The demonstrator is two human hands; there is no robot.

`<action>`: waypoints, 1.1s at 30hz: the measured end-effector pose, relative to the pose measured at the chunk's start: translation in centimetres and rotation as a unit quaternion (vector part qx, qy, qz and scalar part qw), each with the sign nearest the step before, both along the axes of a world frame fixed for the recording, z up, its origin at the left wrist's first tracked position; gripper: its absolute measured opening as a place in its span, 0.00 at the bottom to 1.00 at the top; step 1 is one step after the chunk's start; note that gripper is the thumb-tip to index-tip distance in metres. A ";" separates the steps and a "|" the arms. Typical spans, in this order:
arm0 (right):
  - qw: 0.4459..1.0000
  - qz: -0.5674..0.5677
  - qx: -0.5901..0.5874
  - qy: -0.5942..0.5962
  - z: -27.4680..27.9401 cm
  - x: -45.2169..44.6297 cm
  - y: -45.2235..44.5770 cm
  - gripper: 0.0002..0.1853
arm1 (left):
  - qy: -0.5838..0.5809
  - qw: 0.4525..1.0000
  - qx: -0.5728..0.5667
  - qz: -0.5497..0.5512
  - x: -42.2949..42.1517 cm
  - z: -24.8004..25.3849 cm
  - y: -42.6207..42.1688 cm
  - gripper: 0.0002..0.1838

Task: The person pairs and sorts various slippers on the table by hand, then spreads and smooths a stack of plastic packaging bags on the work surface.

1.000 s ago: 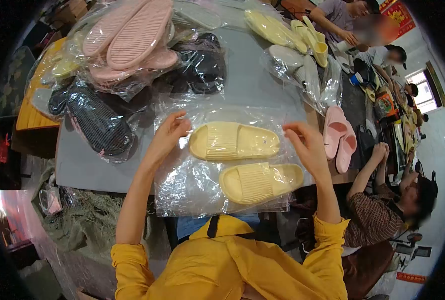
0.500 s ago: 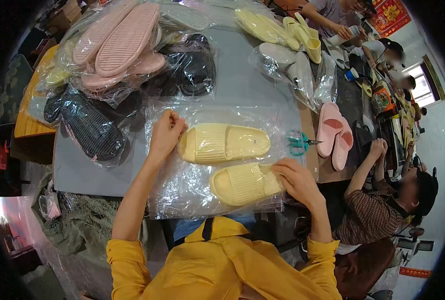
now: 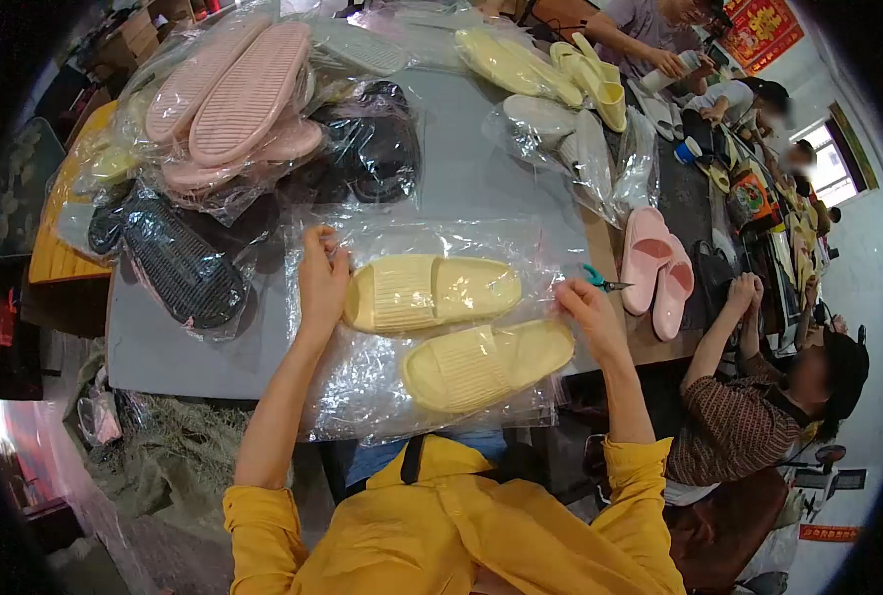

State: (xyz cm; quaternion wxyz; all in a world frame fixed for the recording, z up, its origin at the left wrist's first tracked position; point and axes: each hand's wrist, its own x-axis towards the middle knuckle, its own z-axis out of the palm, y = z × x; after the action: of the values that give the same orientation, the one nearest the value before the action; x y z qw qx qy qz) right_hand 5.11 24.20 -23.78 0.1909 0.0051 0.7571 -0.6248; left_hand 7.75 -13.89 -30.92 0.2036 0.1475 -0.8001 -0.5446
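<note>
Two pale yellow slippers lie flat before me, an upper slipper [image 3: 476,288] and a lower slipper [image 3: 535,352], strap ends to the left. Clear plastic bags [image 3: 352,397] are spread around and over them. My left hand [image 3: 322,283] is closed on the bag's left edge, beside the upper slipper's toe. At the right, my right hand [image 3: 592,315] pinches the bag's edge just above the lower slipper's heel. Teal-handled scissors [image 3: 600,279] lie behind my right hand, handles partly hidden.
Bagged pink slippers [image 3: 248,94] and black slippers [image 3: 183,253] are piled at left. Bagged yellow slippers [image 3: 516,64] and white slippers [image 3: 585,149] lie at the back. Unbagged pink slippers [image 3: 654,273] stand to the right, near a seated person [image 3: 749,407].
My right hand has moved off the lower slipper's heel, up and right to the bag's edge. That heel shows fully now. The slippers sit slightly further left in view.
</note>
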 end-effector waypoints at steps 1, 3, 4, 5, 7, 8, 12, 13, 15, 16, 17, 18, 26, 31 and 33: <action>0.998 0.026 -0.052 -0.002 0.8 0.2 0.5 0.13 | 0.008 1.000 -0.022 0.004 0.0 -0.1 0.2 0.18; 0.984 0.081 -0.156 -0.009 2.0 0.9 2.2 0.11 | 0.022 0.998 -0.065 0.014 0.0 -0.4 0.3 0.19; 0.975 0.124 -0.176 0.051 1.5 0.9 3.4 0.12 | 0.016 0.997 -0.075 0.014 0.0 -0.3 0.4 0.19; 0.960 0.151 -0.234 0.025 0.9 0.8 4.2 0.13 | 0.011 0.996 -0.084 0.015 0.0 -0.2 0.6 0.19; 0.916 0.201 -0.347 -0.027 -0.2 0.4 5.3 0.15 | 0.007 0.996 -0.091 0.019 -0.1 -0.2 0.7 0.20; 0.905 0.197 -0.365 -0.099 -0.7 -0.1 5.8 0.17 | 0.010 0.996 -0.089 0.020 -0.1 -0.3 0.6 0.20; 0.966 0.080 -0.108 -0.222 0.3 -1.1 0.8 0.21 | 0.008 0.997 -0.078 0.020 0.1 0.4 0.9 0.20; 0.952 0.166 -0.083 -0.242 0.7 -1.6 0.3 0.22 | 0.013 0.996 -0.083 0.022 0.2 0.4 0.9 0.20; 0.941 0.277 -0.035 -0.192 2.0 -1.2 -1.2 0.26 | 0.022 0.995 -0.093 0.026 0.2 0.4 1.1 0.19; 0.946 0.300 -0.013 -0.124 3.0 -0.5 -2.8 0.29 | 0.027 0.994 -0.103 0.022 0.2 0.2 1.2 0.19; 0.945 0.323 0.008 -0.054 3.3 0.0 -4.1 0.33 | 0.032 0.993 -0.113 0.019 0.2 0.2 1.2 0.19; 0.956 0.277 -0.096 -0.020 2.4 0.1 -4.8 0.36 | 0.037 0.991 -0.125 0.018 0.3 0.2 1.0 0.19; 0.759 0.460 0.234 0.398 0.8 -0.4 -7.3 0.26 | 0.049 0.990 -0.125 0.041 0.1 -0.6 1.1 0.18; 0.735 0.498 0.177 0.425 -0.2 -0.1 -12.2 0.22 | 0.044 0.996 -0.077 0.022 0.5 1.3 1.1 0.19; 0.729 0.512 0.171 0.421 -0.4 -0.5 -12.9 0.19 | 0.049 0.996 -0.068 0.002 0.7 2.5 0.4 0.19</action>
State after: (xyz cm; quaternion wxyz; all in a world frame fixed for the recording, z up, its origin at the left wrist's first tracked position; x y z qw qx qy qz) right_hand 4.64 11.29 -24.20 0.1390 -0.6142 0.7418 -0.2308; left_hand 8.42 -13.51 -28.45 0.2531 0.1084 -0.8242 -0.4949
